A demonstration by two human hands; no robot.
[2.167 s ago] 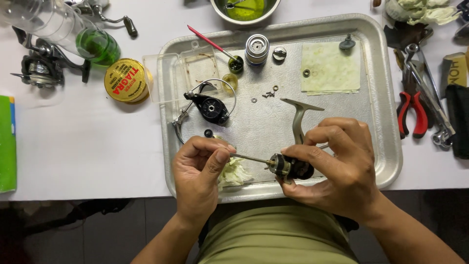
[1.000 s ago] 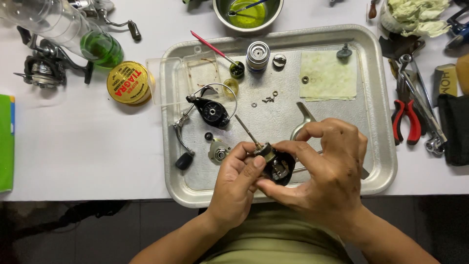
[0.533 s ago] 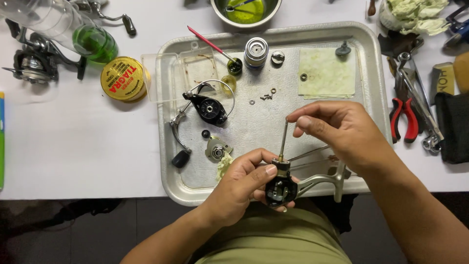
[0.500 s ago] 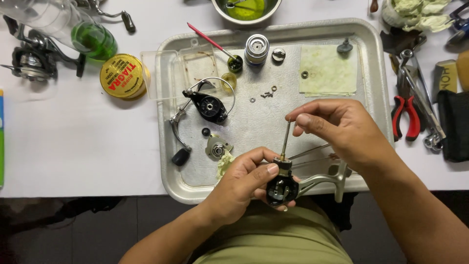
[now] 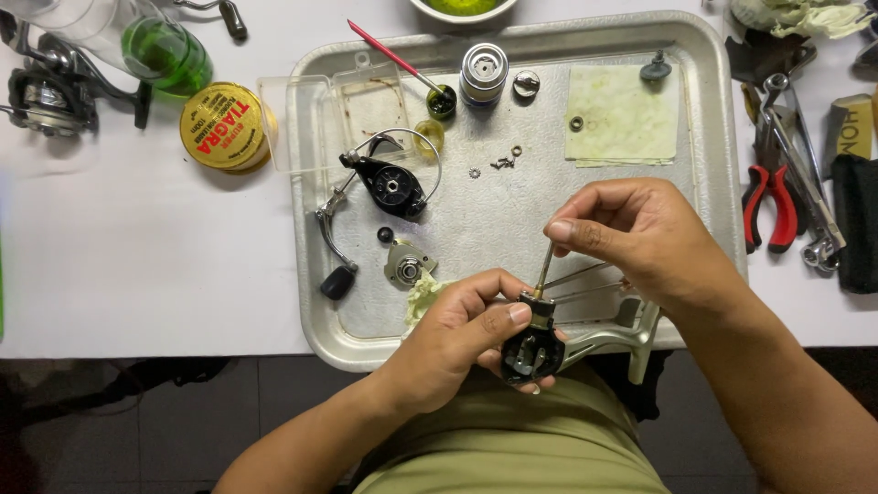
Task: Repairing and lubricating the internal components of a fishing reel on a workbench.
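Left hand [image 5: 462,327] wrapped around the open black reel body [image 5: 530,348], thumb across its top, held at the near edge of the metal tray [image 5: 713,137], above the lap. Silver reel foot [image 5: 622,337] projects right from the body. Right hand [image 5: 631,240] closed in a pinch, thumb and forefinger on the upper end of a thin metal shaft [image 5: 543,273] that stands nearly upright with its lower end at the top of the body. On the tray, left: black rotor with wire bail [image 5: 391,183], crank handle [image 5: 331,247], small round side plate [image 5: 406,267], crumpled tissue [image 5: 422,297] just beside the left hand. Far side: silver spool [image 5: 483,73], red-handled brush [image 5: 395,60], small screws and washers [image 5: 503,161], greenish paper square [image 5: 617,114]. Off the tray, right: red-handled pliers [image 5: 766,203]; left: yellow round tin [image 5: 224,126], a second spinning reel [image 5: 50,91], clear bottle with green liquid [image 5: 165,50].
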